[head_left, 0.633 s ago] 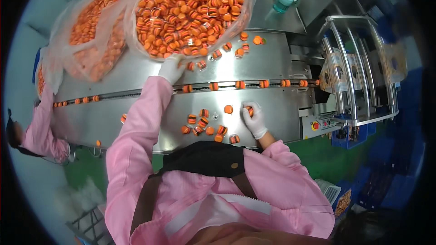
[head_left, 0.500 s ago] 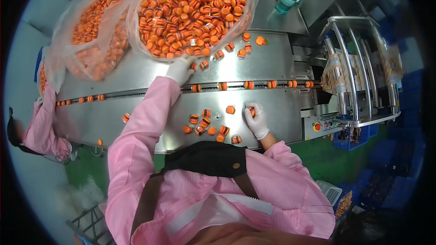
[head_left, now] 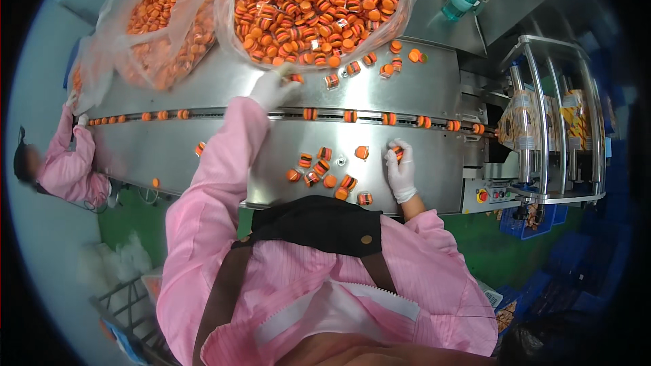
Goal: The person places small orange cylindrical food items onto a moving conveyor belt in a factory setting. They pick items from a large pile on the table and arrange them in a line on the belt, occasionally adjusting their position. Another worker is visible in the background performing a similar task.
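Note:
My left hand [head_left: 273,90], white-gloved, is closed on a wrapped burger-shaped gummy candy [head_left: 296,78], just above the channel and beside the near edge of the large clear bag [head_left: 239,51]. Another wrapped gummy [head_left: 398,152] shows between the thumb and fingers of my gloved right hand [head_left: 401,176], low over the steel table [head_left: 434,190]. Left of that hand several orange, red and dark gummies lie loose, among them a single gummy [head_left: 362,152]. Spaced-out gummies [head_left: 350,116] sit in the narrow conveyor channel [head_left: 332,119] crossing the table.
A second bag of gummies [head_left: 163,47] stands at the left, near a co-worker in pink [head_left: 71,156]. At the right is a packaging machine with metal bars [head_left: 536,108] and a control panel [head_left: 498,195]. A teal cup [head_left: 461,3] stands at the back; blue crates [head_left: 525,229] sit below.
The whole view has shifted, with the table appearing farther right and higher. My left hand has drawn the gummy leftward along the bag's edge. One of the co-worker's hands now reaches the channel.

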Demonstrator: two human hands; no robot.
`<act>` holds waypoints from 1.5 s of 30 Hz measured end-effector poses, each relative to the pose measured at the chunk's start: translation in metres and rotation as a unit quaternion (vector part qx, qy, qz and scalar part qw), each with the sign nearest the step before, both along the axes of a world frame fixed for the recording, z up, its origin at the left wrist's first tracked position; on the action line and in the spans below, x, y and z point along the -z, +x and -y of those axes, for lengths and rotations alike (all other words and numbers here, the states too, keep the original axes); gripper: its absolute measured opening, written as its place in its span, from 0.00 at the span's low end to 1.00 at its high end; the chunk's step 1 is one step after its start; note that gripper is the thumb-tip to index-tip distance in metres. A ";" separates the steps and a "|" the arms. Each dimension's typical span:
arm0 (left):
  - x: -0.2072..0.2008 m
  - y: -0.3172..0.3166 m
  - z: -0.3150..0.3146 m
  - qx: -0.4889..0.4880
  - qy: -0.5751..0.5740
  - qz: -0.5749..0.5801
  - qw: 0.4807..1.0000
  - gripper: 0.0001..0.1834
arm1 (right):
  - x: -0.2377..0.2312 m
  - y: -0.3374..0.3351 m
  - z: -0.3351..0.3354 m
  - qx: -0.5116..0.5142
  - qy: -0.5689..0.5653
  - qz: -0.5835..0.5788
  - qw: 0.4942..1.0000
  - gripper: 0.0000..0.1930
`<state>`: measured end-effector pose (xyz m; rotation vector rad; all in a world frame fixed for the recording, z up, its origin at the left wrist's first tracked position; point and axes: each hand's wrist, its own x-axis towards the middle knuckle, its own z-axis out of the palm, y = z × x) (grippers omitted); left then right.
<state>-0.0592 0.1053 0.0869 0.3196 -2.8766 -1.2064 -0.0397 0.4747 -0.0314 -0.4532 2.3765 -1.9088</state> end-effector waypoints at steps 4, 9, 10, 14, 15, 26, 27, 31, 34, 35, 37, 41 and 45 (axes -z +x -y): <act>0.021 0.029 0.051 0.019 -0.059 0.040 0.997 0.08 | -0.005 -0.004 0.003 -0.011 0.011 -0.007 1.000 0.13; 0.045 0.049 0.046 0.017 -0.111 0.125 0.986 0.09 | -0.018 -0.015 0.016 0.005 -0.080 0.085 0.993 0.15; 0.047 0.050 0.043 0.020 -0.120 0.139 0.983 0.10 | -0.033 -0.019 0.026 -0.014 -0.014 0.008 1.000 0.15; 0.033 0.033 0.039 0.035 -0.162 0.203 0.965 0.19 | -0.073 -0.035 0.072 -0.113 0.122 -0.132 0.977 0.17; 0.025 0.027 0.034 0.033 -0.159 0.140 0.977 0.19 | -0.076 -0.039 0.084 -0.144 0.125 -0.125 0.974 0.18; 0.043 -0.038 0.015 0.126 -0.193 0.080 0.970 0.14 | -0.074 -0.088 0.134 -0.204 0.435 -0.052 0.876 0.14; 0.048 -0.035 0.017 0.132 -0.176 0.074 0.973 0.13 | -0.076 -0.092 0.131 -0.195 0.441 -0.060 0.874 0.14; 0.051 -0.018 0.030 -0.029 -0.047 -0.143 0.988 0.13 | -0.072 -0.106 0.144 -0.167 0.355 -0.151 0.907 0.15; 0.051 0.008 0.036 -0.118 0.364 0.022 0.924 0.13 | -0.079 -0.115 0.174 -0.169 0.384 -0.183 0.889 0.21; 0.053 0.017 0.025 -0.122 0.337 0.018 0.934 0.12 | -0.080 -0.116 0.186 -0.152 0.423 -0.170 0.877 0.23; 0.077 0.033 0.010 -0.102 0.310 0.050 0.944 0.10 | -0.075 -0.120 0.205 -0.135 0.477 -0.175 0.851 0.30; 0.066 0.035 -0.033 -0.088 -0.006 0.123 0.988 0.13 | -0.081 -0.118 0.222 -0.139 0.528 -0.116 0.830 0.30; 0.105 0.021 -0.015 -0.102 0.027 -0.036 0.994 0.18 | -0.087 -0.124 0.222 -0.184 0.531 -0.049 0.826 0.27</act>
